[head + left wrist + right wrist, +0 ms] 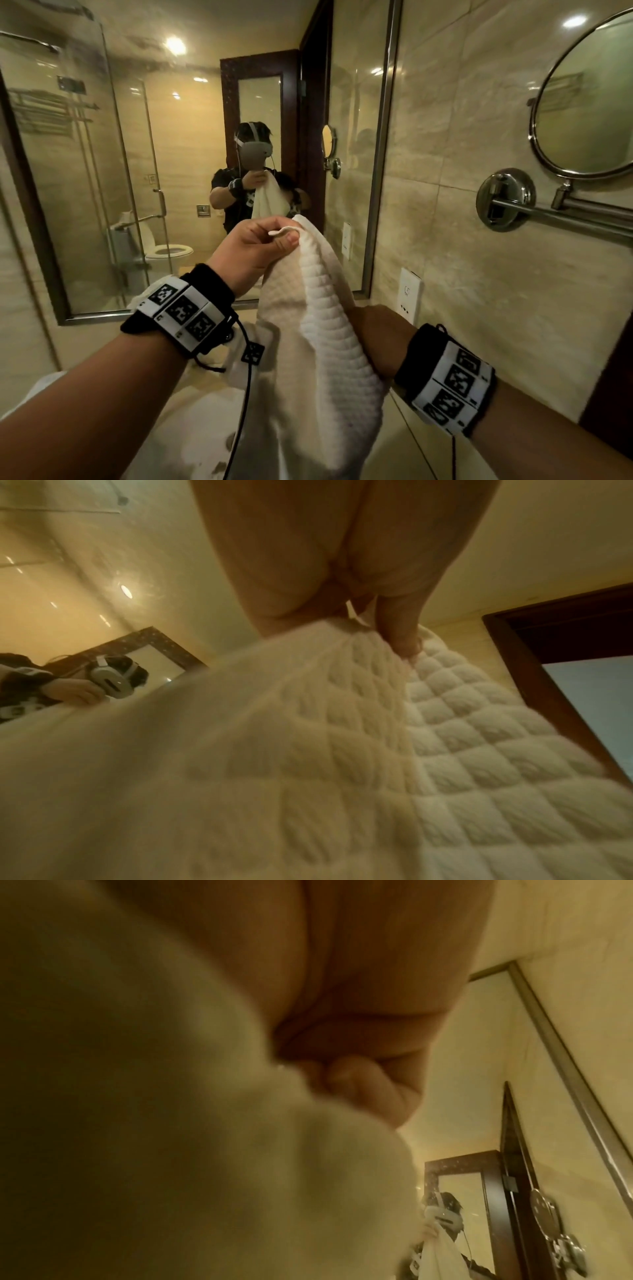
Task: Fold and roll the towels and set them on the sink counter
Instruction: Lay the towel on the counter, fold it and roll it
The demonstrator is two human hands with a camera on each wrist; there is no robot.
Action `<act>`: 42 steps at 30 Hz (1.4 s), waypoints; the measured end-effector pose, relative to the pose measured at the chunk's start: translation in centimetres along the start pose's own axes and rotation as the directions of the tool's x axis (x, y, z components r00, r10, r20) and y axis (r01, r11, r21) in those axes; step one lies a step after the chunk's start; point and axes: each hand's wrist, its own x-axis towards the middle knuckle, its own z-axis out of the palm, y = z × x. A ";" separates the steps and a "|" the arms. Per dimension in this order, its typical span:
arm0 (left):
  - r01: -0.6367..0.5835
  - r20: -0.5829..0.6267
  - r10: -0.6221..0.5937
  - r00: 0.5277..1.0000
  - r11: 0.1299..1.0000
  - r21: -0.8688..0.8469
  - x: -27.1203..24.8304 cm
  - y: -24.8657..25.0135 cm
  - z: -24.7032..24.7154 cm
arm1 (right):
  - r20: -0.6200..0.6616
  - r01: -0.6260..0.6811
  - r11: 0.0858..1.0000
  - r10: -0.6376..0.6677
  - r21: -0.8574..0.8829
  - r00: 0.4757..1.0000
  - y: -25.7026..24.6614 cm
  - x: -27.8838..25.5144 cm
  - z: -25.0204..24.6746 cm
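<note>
A white waffle-textured towel (pixel 318 342) hangs in the air in front of the wall mirror. My left hand (pixel 274 238) is raised and pinches its top corner between thumb and fingers. From the left wrist, the towel (pixel 377 750) drapes down from that left hand (pixel 373 620). My right hand (pixel 373 342) is lower, at the towel's right edge, with its fingers hidden behind the cloth. In the right wrist view, the curled fingers (pixel 342 1080) close against the blurred towel (pixel 137 1096).
More white cloth (pixel 239 363) lies on the beige sink counter (pixel 407 431) below the hanging towel. A round swivel mirror (pixel 589 102) on a metal arm juts from the right wall. A wall socket (pixel 409 294) sits beside the mirror frame.
</note>
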 end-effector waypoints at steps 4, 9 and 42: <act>0.027 -0.045 -0.023 0.999 0.996 0.079 -0.2 -0.8 -1.5 | 0.062 0.053 0.993 -0.047 -0.102 0.997 0.8 -0.5 -0.8; 0.134 -0.229 -0.099 0.968 0.981 0.139 -1.6 -1.0 -4.3 | -0.215 0.199 0.929 -0.135 0.313 0.967 5.0 -1.9 -3.7; -0.299 0.248 0.166 0.954 0.531 0.793 -6.0 0.7 -3.5 | -0.038 -0.049 0.938 0.067 0.343 0.997 8.5 -3.8 -5.8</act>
